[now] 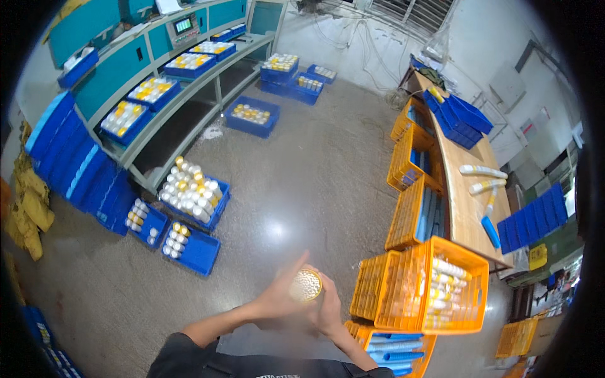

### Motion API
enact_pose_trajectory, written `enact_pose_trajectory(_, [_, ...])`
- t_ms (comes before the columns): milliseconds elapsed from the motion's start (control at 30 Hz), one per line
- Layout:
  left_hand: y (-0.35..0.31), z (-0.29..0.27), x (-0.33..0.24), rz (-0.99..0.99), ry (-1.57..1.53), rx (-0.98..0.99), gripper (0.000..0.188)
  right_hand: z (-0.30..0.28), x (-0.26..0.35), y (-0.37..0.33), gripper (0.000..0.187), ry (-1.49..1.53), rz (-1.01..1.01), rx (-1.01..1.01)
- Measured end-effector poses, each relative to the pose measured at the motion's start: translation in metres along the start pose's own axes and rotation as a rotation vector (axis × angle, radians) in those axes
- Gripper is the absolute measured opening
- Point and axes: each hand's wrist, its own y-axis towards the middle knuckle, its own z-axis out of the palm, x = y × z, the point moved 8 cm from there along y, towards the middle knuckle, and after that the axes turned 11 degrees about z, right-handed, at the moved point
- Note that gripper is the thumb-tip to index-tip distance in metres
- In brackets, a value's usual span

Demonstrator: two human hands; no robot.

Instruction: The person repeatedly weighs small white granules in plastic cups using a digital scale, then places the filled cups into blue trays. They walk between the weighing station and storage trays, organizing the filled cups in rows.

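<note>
An orange crate [463,251] of white-and-yellow tubes to my right, a blue crate [218,208] heaped with white and yellow cylinders, a part-filled blue tray [200,256], my left hand [276,296] and right hand [328,310] clasping, before my body, a yellow-rimmed tub [307,285] of small white pieces

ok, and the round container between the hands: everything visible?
The container is round, with a yellow rim; material unclear. It is uncovered, mouth facing up, packed with small white bits, too small to identify. The left hand and right hand hold it from both sides, hiding most of its wall.
</note>
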Motion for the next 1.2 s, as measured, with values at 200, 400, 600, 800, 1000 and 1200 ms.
enact_pose_trajectory(200, [0.187,-0.102,0.081,0.066,0.189,-0.19,0.126,0.019,-0.056,0.248,0.077,-0.017,-0.036,0.127])
enact_pose_trajectory(400, [0.363,-0.187,0.225,0.114,0.092,-0.222,0.132,0.055,-0.141,0.473,0.081,-0.014,-0.015,0.195])
enact_pose_trajectory(600, [0.564,-0.267,0.344,0.012,-0.384,-0.214,0.101,0.037,-0.2,0.695,0.083,-0.076,0.05,0.196])
enact_pose_trajectory(800, [0.74,-0.294,0.49,-0.3,-0.936,-0.26,0.065,0.045,-0.294,0.9,0.081,-0.053,0.049,0.212])
enact_pose_trajectory(1000, [0.887,-0.363,0.623,-0.333,-0.653,-0.44,0.045,0.086,-0.382,1.107,0.082,-0.066,0.103,0.483])
enact_pose_trajectory(1200, [0.989,-0.462,0.684,-0.452,-0.299,-0.488,0.048,0.124,-0.395,1.306,0.082,-0.05,0.0,0.858])
